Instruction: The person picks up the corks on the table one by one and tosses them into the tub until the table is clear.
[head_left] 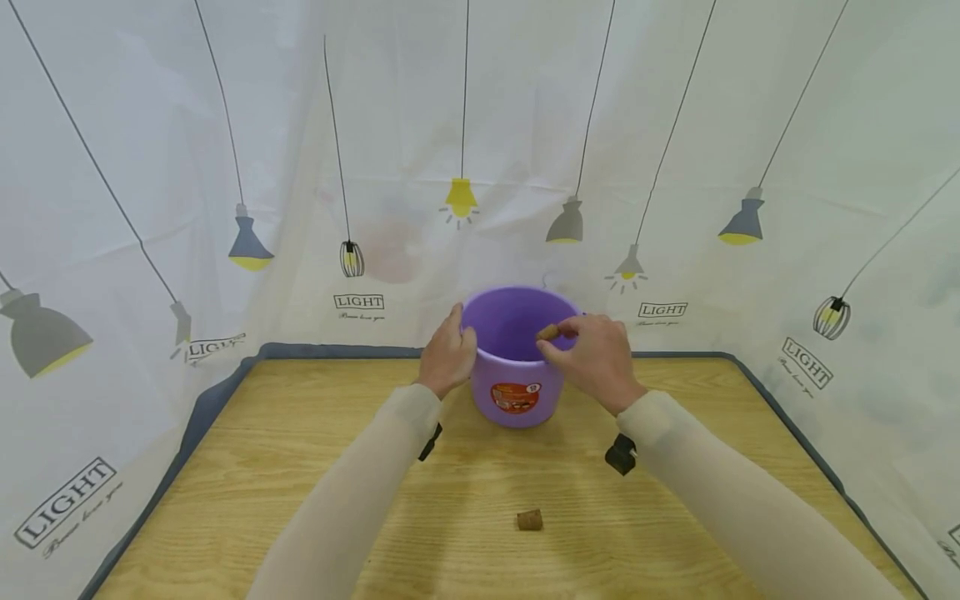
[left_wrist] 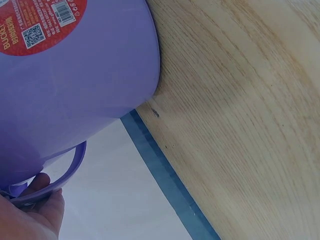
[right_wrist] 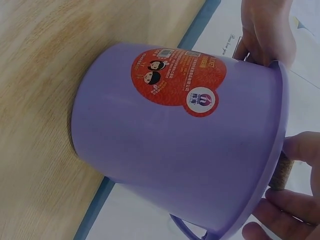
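Note:
A purple plastic bucket (head_left: 525,372) with a red label stands upright on the table. At its left side, my left hand (head_left: 450,354) holds the bucket near the rim. In the left wrist view that hand's fingers wrap round the purple handle (left_wrist: 80,156). My right hand (head_left: 600,354) pinches a small brown cork (head_left: 548,332) between thumb and fingers over the bucket's right part. The right wrist view shows this cork (right_wrist: 281,172) right at the rim. A second cork (head_left: 529,520) lies on the table in front of the bucket. The bucket's floor is hidden.
The wooden table (head_left: 315,450) has a dark blue border (head_left: 360,352) along its back and sides. White sheeting (head_left: 420,108) printed with hanging lamps rises close behind the bucket and on both sides. A small black device (head_left: 621,455) sits under my right wrist.

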